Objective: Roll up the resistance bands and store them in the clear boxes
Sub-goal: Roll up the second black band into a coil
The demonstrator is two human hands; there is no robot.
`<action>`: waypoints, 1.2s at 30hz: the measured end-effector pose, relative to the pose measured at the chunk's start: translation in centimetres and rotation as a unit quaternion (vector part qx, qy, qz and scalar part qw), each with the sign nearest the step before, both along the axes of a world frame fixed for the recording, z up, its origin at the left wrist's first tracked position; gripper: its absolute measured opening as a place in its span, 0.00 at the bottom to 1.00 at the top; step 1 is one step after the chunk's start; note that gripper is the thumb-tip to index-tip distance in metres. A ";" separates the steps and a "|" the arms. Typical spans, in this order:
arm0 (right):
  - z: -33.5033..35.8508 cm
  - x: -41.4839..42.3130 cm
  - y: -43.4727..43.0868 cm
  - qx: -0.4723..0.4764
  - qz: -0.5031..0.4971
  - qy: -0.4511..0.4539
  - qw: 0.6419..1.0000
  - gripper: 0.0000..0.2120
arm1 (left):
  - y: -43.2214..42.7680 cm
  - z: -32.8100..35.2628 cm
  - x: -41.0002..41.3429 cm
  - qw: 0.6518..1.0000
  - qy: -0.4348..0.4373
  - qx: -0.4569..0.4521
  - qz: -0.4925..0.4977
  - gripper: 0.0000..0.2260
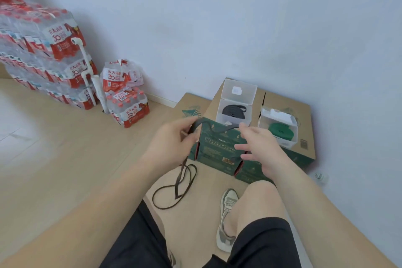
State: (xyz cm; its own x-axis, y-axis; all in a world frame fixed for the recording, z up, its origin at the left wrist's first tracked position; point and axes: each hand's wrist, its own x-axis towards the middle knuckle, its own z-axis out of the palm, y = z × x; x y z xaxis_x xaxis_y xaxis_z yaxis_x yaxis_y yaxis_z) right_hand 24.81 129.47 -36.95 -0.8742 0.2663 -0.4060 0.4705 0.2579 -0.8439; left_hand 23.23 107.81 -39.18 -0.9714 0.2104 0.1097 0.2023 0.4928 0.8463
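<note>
Head view shows us facing cardboard cartons (304, 115) by the far wall, with two open clear boxes on top. The left box (239, 91) holds a rolled black band (233, 111), the right box (290, 140) a rolled green band (280, 129). Our loose dark band (196, 124) spans between our hands, its rest trailing in crossed loops on the near floor. Our left hand (174, 143) pinches it; our right hand (261, 150) is spread, grasping nothing. Those crossed loops could knot as we roll, and with one end ungripped the coil may spring open.
</note>
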 end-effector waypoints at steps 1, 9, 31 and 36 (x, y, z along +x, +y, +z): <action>-0.1 0.2 -0.3 0.022 0.008 0.023 0.999 0.15 | 0.6 1.0 -0.5 1.000 0.018 -0.007 -0.005 0.16; 2.3 0.4 -2.0 0.002 0.193 0.174 0.966 0.21 | 2.8 3.7 -1.3 0.997 0.048 -0.017 -0.064 0.13; 1.2 -1.4 2.0 0.083 -0.064 0.168 0.980 0.07 | -1.9 0.5 -1.5 0.999 -0.027 -0.038 -0.013 0.16; 1.5 -0.3 0.5 0.073 0.064 0.181 0.979 0.28 | 1.0 5.7 -2.3 0.994 0.085 -0.052 -0.043 0.15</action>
